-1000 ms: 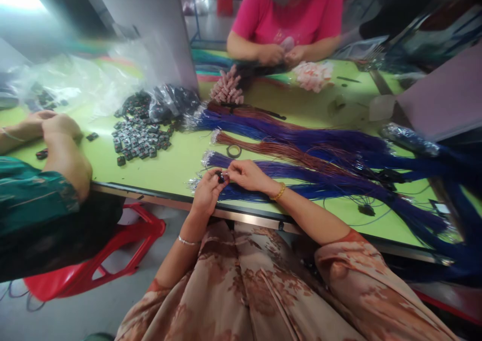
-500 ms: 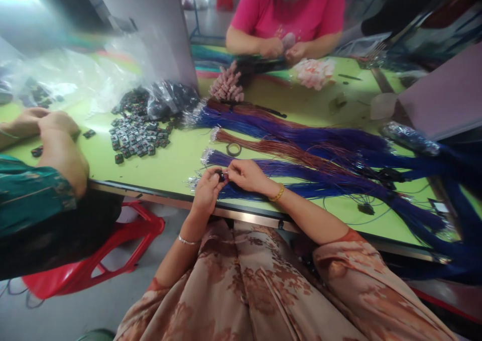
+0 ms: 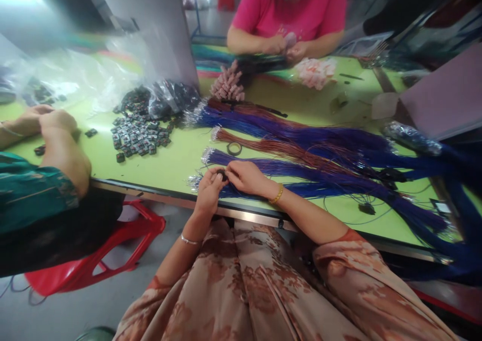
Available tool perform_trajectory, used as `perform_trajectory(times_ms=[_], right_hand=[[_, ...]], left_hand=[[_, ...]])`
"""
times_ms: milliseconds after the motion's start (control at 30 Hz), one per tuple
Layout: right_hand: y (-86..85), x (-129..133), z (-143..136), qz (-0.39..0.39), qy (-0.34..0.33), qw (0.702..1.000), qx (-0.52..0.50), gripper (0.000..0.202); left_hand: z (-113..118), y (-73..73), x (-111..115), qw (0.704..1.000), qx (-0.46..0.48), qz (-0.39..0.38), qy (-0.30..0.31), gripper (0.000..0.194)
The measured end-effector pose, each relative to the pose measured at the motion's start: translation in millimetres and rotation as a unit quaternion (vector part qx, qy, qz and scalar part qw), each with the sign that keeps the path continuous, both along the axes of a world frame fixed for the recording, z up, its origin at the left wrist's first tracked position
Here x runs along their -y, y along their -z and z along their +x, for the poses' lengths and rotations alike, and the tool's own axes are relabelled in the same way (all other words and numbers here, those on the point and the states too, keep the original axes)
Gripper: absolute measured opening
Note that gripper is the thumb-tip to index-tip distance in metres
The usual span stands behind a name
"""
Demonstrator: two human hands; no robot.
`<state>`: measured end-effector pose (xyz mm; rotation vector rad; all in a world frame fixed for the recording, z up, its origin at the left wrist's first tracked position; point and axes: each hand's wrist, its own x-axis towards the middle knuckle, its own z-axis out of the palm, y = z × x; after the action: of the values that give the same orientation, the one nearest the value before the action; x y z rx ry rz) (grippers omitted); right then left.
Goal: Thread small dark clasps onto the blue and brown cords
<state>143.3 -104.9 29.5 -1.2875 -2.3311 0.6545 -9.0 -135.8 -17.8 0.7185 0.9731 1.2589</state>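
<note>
Close to the table's front edge, my left hand (image 3: 208, 191) pinches a small black plastic part (image 3: 222, 175) between thumb and fingers. My right hand (image 3: 247, 179) meets it from the right with its fingers closed; what they grip is hidden. Under and beside my hands run a purple wire bundle (image 3: 271, 167) and a blue wire bundle (image 3: 309, 190), both with shiny metal ends to the left. Just beyond them lies a brown wire bundle (image 3: 256, 143). A dark roll of tape (image 3: 234, 148) rests between the brown and purple bundles.
A pile of small black parts (image 3: 139, 135) lies left on the green table (image 3: 173, 167), beside plastic bags (image 3: 171, 100). A co-worker's hands (image 3: 56, 122) are at far left, near a red stool (image 3: 146, 230). Opposite, another person (image 3: 289, 14) works behind pink pieces (image 3: 228, 82).
My right fingers have shifted slightly left, closer against the black part. A reddish bit seen between my fingertips earlier no longer shows. The wire bundles lie as before.
</note>
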Motion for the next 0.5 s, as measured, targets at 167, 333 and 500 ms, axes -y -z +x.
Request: perform_trajectory(times_ms=[167,333,500], right_hand=[[-3.2,2.2,-3.5,-0.001,0.006,0.997,0.075,0.019],[-6.6,3.9,-5.9,-0.008,0.034,0.994,0.099,0.018],[-20.0,8.4,5.6,-0.057,-0.004,0.998,-0.028,0.021]], left_hand=[[0.5,-2.7,-1.3,1.000,0.009,-0.018,-0.009,0.029],[4.1,-1.9,-0.4,1.000,-0.013,-0.009,-0.014,0.029],[4.9,-3.9,0.2,1.000,-0.018,0.000,-0.015,0.031]])
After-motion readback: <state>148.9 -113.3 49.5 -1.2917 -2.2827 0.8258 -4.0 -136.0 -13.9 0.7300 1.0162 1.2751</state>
